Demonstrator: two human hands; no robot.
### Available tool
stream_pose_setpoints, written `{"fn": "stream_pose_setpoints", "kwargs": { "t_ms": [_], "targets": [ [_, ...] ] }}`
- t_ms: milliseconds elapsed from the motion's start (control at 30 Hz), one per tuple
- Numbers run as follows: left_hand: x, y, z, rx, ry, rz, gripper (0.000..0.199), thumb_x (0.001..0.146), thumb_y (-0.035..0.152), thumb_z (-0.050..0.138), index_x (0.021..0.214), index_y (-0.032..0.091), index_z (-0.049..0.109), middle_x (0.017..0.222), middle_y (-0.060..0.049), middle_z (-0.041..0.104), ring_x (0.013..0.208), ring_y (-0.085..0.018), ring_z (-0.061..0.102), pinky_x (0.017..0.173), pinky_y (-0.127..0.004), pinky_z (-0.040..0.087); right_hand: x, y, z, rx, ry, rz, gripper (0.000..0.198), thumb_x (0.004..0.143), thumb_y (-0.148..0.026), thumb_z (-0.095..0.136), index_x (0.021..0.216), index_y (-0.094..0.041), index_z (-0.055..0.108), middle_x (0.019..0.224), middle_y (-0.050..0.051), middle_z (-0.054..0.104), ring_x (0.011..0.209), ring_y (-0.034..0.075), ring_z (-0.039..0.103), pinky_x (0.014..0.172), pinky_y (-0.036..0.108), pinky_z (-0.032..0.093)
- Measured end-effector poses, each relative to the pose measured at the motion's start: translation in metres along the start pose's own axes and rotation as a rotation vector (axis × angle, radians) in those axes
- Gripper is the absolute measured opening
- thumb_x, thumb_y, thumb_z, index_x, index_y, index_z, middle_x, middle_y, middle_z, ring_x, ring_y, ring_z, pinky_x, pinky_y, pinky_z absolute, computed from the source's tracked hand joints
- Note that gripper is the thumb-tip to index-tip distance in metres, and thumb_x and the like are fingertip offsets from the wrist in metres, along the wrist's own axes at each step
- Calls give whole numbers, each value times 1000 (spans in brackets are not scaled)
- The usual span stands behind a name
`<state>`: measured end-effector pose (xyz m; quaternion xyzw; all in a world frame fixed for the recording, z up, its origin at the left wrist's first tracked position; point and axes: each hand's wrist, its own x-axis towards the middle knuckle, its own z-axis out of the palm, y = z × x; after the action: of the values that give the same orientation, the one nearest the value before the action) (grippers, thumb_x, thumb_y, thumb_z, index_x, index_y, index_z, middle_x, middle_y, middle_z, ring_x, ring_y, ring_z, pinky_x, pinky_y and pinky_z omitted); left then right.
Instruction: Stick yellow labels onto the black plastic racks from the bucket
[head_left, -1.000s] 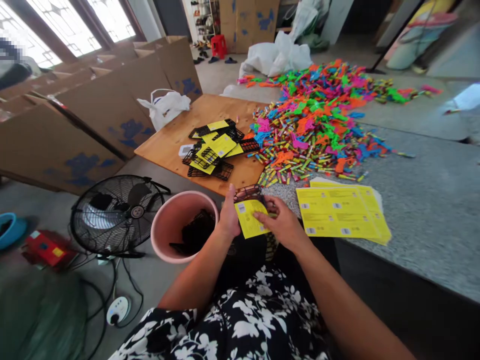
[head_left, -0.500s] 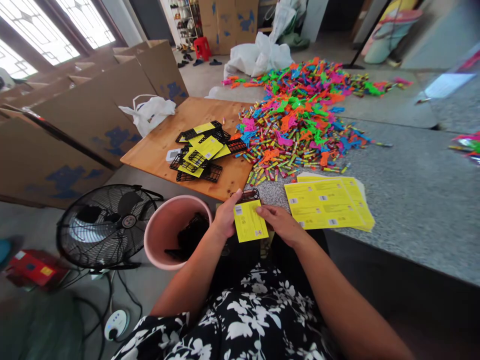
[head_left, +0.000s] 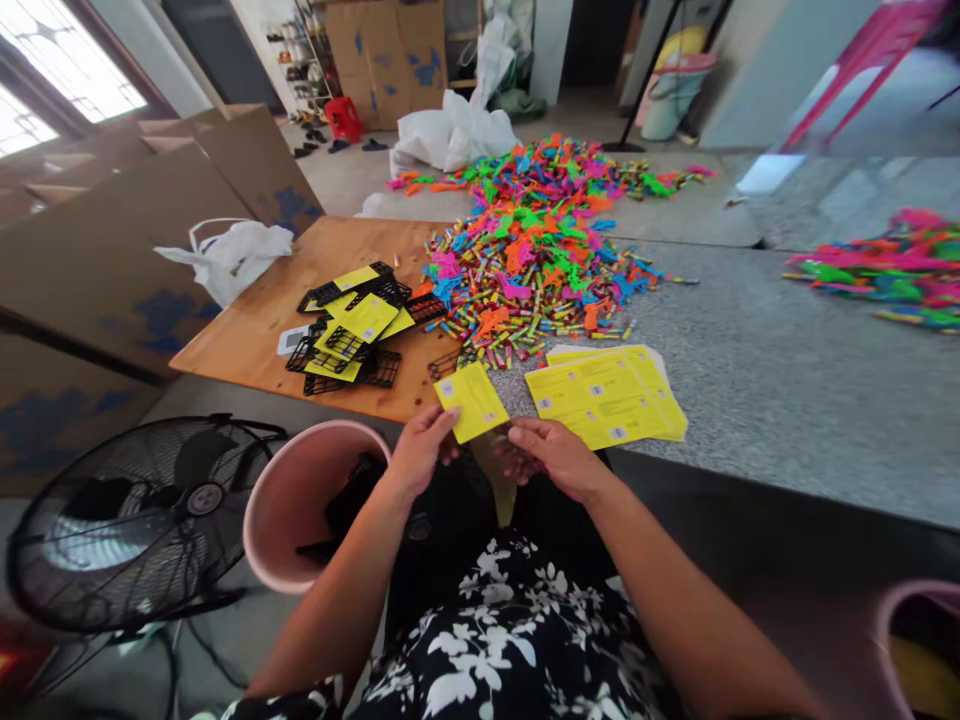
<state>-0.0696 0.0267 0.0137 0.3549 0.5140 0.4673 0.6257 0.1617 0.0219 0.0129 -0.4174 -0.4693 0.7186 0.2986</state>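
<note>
Right now I have the yellow printed card point(head_left: 470, 402) pitched between my two working hands, print side up, with what looks like a barcode at its far left corner. My left hand point(head_left: 421, 452) is pinched on its near left corner, thumb on top and fingers curled beneath. My right hand point(head_left: 556, 455) is half curled at the near right corner; I cannot tell whether its fingertips touch the card or stop just beside it. Part of a black grid tray point(head_left: 444, 366) shows just past the card's far left edge, though from here I cannot say if it is held or resting. To handle this well, I would keep the left pinch light and close to the edge, so the card stays flat, and let the right fingertips only steady the free corner. Squaring the card's edges by eye seems safer than pressing, since thin stock probably creases easily. Just right of the grip lie the yellow label sheets point(head_left: 592, 400); beyond it spreads the heap of toy pistols and small tubes point(head_left: 525, 270). Ahead and left, a pile of black trays point(head_left: 381, 368) and yellow cards sits on the wooden board point(head_left: 247, 345). Below left stands the pink bucket point(head_left: 274, 530).
</note>
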Motion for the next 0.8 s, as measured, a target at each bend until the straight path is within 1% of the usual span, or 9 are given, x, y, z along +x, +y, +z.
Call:
{"fn": "stream_pose_setpoints", "kwargs": {
  "t_ms": [67,133,233,300,400,500,600,700,800],
  "targets": [
    [17,20,-15,-46,149,108,41,73,49,85,90,18,66,63,4,64,40,-7,50,36,-18,33,0,-1,-10,-233,264,-160,51,90,-66,61,113,-21,69,107,10,75,91,25,73,74,37,60],
    [36,45,-33,-172,276,231,41,74,47,85,93,19,62,72,3,68,49,-8,59,45,-17,44,-1,4,-22,-601,555,-323,49,91,-58,63,120,-20,67,122,14,70,117,30,65,98,47,55],
    [56,69,-49,-223,305,213,39,81,46,80,99,18,60,94,-7,74,75,-15,73,63,-24,58,-4,23,-37,-1127,744,-368,70,83,-47,76,139,-12,55,148,24,52,141,40,44,117,58,37],
    [58,66,-47,-177,294,149,38,82,41,80,102,17,60,97,-9,75,76,-17,74,65,-26,59,-7,36,-43,-1337,745,-303,78,80,-39,80,144,-9,48,153,27,44,144,44,39,117,62,35],
    [47,37,-24,-97,189,59,39,79,38,81,104,15,63,88,-7,74,69,-15,71,62,-25,57,-11,47,-47,-1424,762,-309,60,85,-24,70,140,-10,52,147,24,51,140,39,44,115,58,38],
    [31,3,7,-77,48,-14,43,80,44,80,108,13,67,92,-8,74,76,-16,72,67,-27,59,-19,43,-45,-1357,846,-462,37,91,-15,56,128,-14,62,134,18,62,132,32,54,115,53,40],
    [21,-13,32,-135,-99,-140,54,86,56,73,118,13,67,113,-16,74,94,-22,74,76,-34,61,-34,34,-31,-1326,863,-672,35,95,-11,51,125,-21,65,132,11,67,130,28,58,120,54,35],
    [21,-14,41,-235,-309,-327,65,88,68,62,118,12,68,119,-22,74,103,-31,74,79,-41,61,-52,28,-6,-1306,734,-831,44,94,-9,52,133,-27,63,136,7,66,135,27,56,123,57,32],
    [22,-11,38,-302,-394,-398,54,84,55,71,109,8,72,110,-22,77,103,-34,75,86,-41,59,-68,27,17,-1270,498,-878,46,94,-12,56,137,-29,61,142,7,62,139,28,52,123,57,35]
  ]
}}
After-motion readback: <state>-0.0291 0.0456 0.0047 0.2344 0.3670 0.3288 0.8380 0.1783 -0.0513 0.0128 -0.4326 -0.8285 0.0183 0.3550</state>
